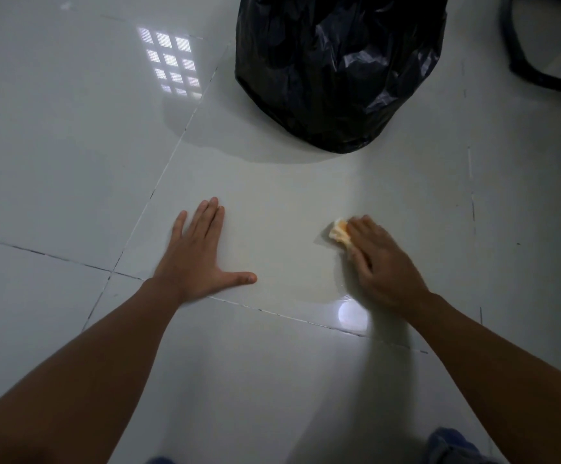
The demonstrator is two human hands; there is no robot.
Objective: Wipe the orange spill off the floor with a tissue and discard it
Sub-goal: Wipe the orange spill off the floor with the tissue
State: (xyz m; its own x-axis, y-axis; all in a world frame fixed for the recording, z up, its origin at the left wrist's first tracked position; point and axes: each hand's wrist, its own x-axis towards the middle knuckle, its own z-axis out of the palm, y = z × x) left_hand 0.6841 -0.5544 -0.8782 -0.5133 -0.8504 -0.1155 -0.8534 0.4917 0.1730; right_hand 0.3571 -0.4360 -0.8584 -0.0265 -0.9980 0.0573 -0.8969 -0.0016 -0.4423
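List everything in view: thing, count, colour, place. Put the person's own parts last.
floor: one, glossy white tiles with dark grout lines, fills the view
bin bag: one, black, top centre, standing on the floor
tissue: one, white stained orange, under the right fingertips
dark frame: one, black, top right corner, cut off
left hand: one, flat on the floor, fingers spread, left of centre
right hand: one, pressing the tissue to the floor, right of centre
knees: blue fabric, bottom edge
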